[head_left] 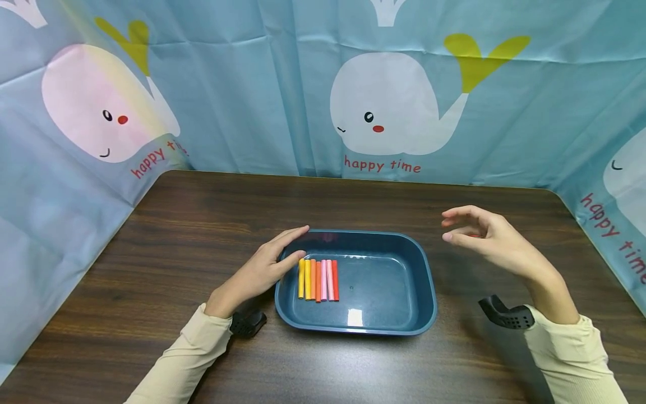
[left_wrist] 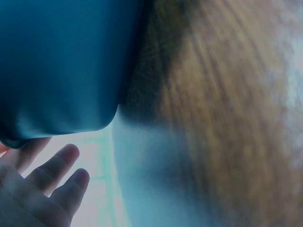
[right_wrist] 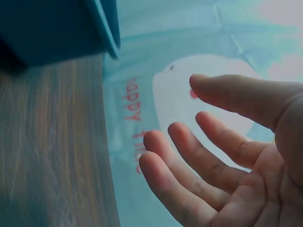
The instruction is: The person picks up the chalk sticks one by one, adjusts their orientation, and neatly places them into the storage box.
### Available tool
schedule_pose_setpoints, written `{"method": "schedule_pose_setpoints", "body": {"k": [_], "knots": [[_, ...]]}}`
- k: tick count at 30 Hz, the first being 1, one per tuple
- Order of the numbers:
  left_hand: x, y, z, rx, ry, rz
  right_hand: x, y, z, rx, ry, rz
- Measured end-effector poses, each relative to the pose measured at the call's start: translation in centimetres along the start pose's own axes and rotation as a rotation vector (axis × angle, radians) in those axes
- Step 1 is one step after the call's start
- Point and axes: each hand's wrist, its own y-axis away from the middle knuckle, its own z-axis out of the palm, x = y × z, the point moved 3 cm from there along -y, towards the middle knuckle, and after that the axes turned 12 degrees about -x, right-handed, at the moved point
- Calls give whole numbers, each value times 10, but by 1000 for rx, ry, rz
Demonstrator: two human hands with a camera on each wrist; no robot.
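A dark blue plastic tray [head_left: 373,325] with rounded corners stands on the table. Inside it, at the left, several slim coloured sticks [head_left: 318,280] lie side by side in a row: yellow, orange, pink and red. They look like chalk or crayons; I cannot tell which. My left hand [head_left: 262,266] rests on the tray's back left rim, thumb reaching over the edge near the yellow sticks. Its other fingers [left_wrist: 57,168] extend outside the tray wall. Apart from the tray, to its right, my right hand [head_left: 492,238] hovers with fingers loosely bent, and nothing shows between its thumb and fingertips [right_wrist: 154,165].
The dark wood-grain table [head_left: 212,202] surrounds the tray. A light blue curtain [head_left: 282,112] printed with whales hangs behind the table and along its sides. Each wrist carries a black camera mount [head_left: 507,314].
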Motion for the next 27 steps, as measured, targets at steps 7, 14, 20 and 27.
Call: {"method": "schedule_pose_setpoints", "body": {"k": [7, 14, 20, 27], "knots": [[0, 1, 0, 4, -4, -4, 15, 0, -11, 30, 146, 52], [0, 0, 0, 6, -8, -5, 36, 0, -24, 43, 247, 109], [1, 0, -1, 6, -6, 4, 49, -1, -30, 31, 261, 141], [1, 1, -1, -2, -5, 8, 65, -3, -32, 41, 391, 193]]}}
